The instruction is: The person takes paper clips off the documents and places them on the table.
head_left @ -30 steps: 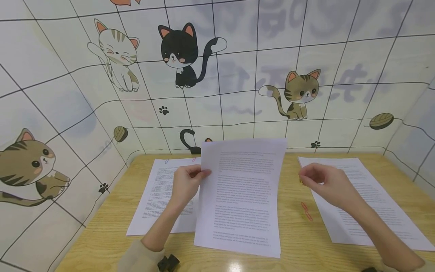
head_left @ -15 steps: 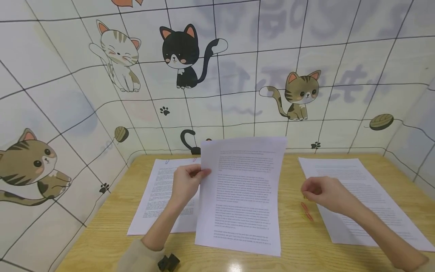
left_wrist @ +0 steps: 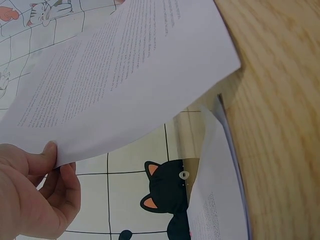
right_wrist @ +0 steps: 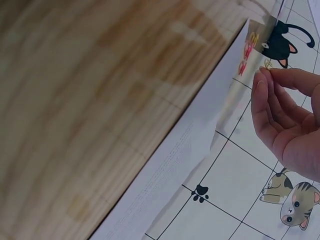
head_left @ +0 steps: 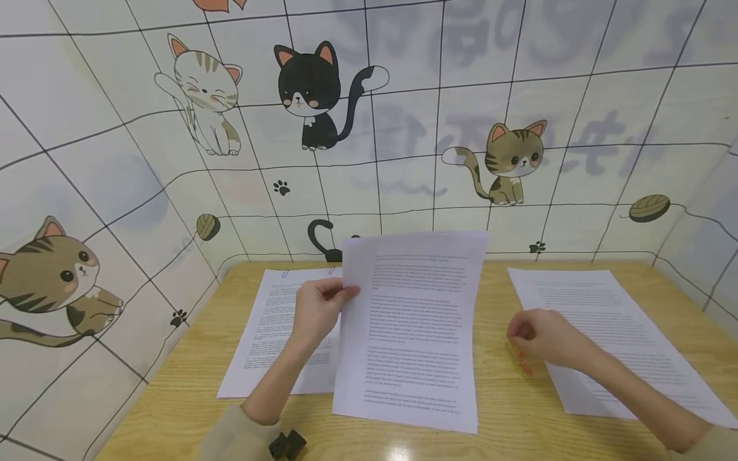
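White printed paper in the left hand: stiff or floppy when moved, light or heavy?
The white printed paper is probably floppy: it curves in the left wrist view. Likely light: the left hand holds it tilted up by one edge. Its far side may swing, with no other hand on it.

2 hands (head_left: 318,307) (head_left: 544,336) pinch, forearms (head_left: 637,394) angled inward, well apart.

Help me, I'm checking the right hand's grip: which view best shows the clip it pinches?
The right wrist view: the yellowish clip pokes out from the fingertips of the right hand. In the head view I can't make it out; the left wrist view doesn't show it.
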Demonstrator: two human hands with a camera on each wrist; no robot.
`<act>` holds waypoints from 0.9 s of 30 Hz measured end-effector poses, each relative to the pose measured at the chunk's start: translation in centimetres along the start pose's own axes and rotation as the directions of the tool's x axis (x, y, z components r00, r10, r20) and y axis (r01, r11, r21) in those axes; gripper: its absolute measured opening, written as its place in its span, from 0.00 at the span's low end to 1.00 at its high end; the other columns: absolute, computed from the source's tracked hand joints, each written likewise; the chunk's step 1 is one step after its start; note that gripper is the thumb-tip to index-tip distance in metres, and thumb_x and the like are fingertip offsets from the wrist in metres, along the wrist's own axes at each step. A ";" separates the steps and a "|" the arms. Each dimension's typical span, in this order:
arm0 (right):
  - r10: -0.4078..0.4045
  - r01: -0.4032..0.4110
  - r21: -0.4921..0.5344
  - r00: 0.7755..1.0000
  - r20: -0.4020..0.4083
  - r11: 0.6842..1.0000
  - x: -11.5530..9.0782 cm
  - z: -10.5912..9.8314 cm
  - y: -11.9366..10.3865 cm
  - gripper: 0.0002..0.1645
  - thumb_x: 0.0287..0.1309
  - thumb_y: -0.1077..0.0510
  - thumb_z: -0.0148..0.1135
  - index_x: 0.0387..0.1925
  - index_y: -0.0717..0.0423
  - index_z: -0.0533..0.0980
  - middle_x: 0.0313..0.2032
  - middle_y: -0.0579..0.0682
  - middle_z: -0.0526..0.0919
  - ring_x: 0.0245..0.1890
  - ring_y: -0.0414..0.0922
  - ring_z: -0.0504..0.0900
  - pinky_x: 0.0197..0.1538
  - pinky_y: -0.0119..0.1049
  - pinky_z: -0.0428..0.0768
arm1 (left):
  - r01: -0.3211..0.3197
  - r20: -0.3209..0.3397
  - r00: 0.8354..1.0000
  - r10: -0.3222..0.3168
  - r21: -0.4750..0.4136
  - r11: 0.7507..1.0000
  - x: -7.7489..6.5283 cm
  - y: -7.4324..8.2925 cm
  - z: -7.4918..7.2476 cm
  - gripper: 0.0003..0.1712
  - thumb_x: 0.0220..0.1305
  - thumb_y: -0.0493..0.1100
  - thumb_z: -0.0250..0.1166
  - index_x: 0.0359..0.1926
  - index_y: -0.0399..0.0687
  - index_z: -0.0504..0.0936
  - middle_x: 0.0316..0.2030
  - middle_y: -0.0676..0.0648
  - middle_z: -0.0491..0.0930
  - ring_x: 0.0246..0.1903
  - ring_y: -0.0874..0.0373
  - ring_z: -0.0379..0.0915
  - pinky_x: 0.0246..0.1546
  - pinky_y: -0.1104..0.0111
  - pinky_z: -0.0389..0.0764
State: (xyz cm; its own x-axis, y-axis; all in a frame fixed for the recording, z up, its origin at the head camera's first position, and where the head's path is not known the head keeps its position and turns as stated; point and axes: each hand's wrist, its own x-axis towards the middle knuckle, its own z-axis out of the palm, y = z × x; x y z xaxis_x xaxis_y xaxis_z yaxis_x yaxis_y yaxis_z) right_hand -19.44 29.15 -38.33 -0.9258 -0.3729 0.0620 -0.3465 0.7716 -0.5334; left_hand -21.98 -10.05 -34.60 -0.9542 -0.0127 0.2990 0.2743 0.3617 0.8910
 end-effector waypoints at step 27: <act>-0.036 0.028 -0.080 0.994 -0.104 0.996 -0.1 -0.5 0.7 0.03 0.63 0.61 0.67 0.37 0.57 0.84 0.32 0.42 0.85 0.30 0.38 0.81 0.33 0.35 0.79 | -0.007 -0.003 1.000 0.007 0.012 1.000 0.0 0.0 -0.2 0.06 0.59 0.36 0.74 0.38 0.39 0.91 0.29 0.46 0.87 0.29 0.57 0.77 0.30 0.70 0.75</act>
State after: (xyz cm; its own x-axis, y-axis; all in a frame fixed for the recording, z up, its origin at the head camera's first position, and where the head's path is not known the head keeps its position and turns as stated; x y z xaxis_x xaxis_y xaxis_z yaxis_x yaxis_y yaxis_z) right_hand -19.65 29.95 -38.27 -0.9234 -0.3448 0.1686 -0.3831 0.7997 -0.4624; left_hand -21.96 -10.21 -34.53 -0.9518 -0.0132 0.3066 0.2798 0.3733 0.8845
